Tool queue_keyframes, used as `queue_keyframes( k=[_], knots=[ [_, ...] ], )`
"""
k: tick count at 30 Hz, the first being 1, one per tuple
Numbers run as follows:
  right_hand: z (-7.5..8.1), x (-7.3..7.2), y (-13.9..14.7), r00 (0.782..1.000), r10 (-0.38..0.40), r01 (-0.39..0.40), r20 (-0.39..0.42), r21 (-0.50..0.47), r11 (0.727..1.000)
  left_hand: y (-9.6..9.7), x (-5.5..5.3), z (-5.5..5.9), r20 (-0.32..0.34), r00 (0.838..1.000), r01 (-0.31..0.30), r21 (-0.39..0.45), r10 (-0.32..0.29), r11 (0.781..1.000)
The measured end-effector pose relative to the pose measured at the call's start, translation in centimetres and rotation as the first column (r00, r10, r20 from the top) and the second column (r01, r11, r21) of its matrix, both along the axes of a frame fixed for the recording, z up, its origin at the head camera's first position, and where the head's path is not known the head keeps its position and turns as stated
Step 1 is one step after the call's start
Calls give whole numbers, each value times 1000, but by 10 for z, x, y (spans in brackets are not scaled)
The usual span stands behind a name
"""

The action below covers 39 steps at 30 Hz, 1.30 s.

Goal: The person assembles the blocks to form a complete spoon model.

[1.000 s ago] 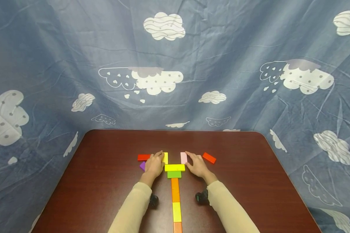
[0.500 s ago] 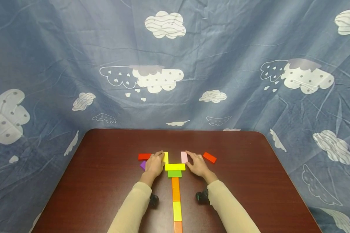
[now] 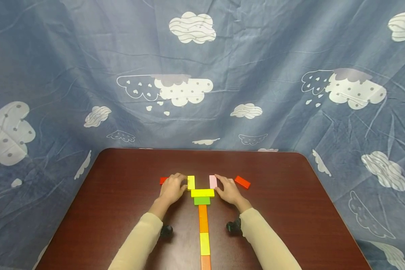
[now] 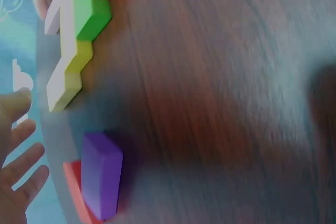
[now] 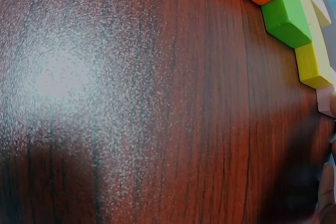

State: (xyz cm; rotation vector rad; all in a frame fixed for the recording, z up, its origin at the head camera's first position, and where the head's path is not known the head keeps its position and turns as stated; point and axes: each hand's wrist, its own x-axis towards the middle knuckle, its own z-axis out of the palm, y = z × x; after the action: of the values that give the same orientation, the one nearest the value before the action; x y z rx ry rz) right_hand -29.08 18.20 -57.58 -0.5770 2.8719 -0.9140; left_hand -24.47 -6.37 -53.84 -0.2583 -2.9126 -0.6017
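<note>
My left hand (image 3: 173, 187) hovers left of an upright-lying pale yellow block (image 3: 191, 183), its fingers spread and holding nothing. In the left wrist view, a purple block (image 4: 102, 177) leans close against a red block (image 4: 77, 190) below those fingers; the hand hides the purple one in the head view. With thumb and index finger, my right hand (image 3: 228, 190) pinches a pink block (image 3: 213, 182) at its two ends. Both the pale yellow and pink blocks stand off the far side of a crosswise yellow block (image 3: 202, 193), forming two prongs. Behind it lies a green block (image 3: 201, 200).
From the green block, a line of an orange block (image 3: 203, 218), a yellow block (image 3: 204, 243) and a light orange block (image 3: 206, 262) runs toward me. Another red block (image 3: 242, 182) lies right of my right hand. A cloud-patterned curtain (image 3: 175, 127) surrounds the brown table (image 3: 273, 217).
My left hand has let go of the pale yellow block and shifted left, over the purple and red blocks. The right hand stays at the pink block.
</note>
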Motion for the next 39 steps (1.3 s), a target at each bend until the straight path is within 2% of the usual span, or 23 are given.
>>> queue_keyframes(
  k=[4, 7, 16, 24, 31, 39],
  knots=[
    [-1, 0, 0, 1000, 0, 0, -5, 7, 1000, -15, 7, 4, -3, 1000, 17, -16, -17, 1000],
    [-1, 0, 0, 1000, 1, -1, -11, 14, 1000, -27, 13, 5, 9, 1000, 7, -8, -7, 1000],
    [-2, 0, 1, 1000, -1, 2, -6, 18, 1000, -56, 26, -5, 33, 999, -13, -20, 14, 1000],
    [-2, -1, 1, 1000, -1, 1, 7, 21, 1000, -64, 33, -15, 55, 998, -7, -35, 9, 999],
    [0, -2, 0, 1000, -4, 4, -5, 13, 1000, -65, 32, -21, 46, 999, -23, -40, 25, 999],
    [-1, -4, -1, 1000, -10, 10, 5, 6, 1000, -66, 29, -22, 25, 999, -31, 10, 31, 999]
  ],
)
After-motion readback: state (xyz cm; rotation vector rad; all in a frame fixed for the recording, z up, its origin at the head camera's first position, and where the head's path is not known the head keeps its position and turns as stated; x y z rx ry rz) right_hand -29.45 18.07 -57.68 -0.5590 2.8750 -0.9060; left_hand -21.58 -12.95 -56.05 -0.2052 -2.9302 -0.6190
